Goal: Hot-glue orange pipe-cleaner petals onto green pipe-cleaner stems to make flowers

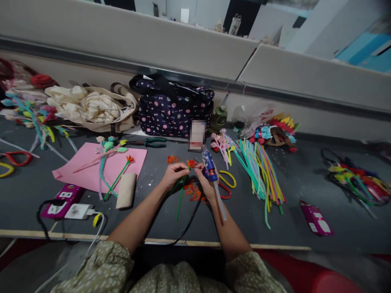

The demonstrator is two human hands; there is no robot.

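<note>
Head: the left hand (174, 176) pinching a green-stemmed orange flower (191, 163) could burn if the right hand (206, 184) grasping the blue plastic glue gun (209, 166) slips.

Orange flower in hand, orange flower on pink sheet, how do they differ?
The held flower is in the left hand; the lying flower rests on the pink sheet. In view, the held flower's stem runs steeper than the lying flower's. Both have orange heads and green stems.
</note>
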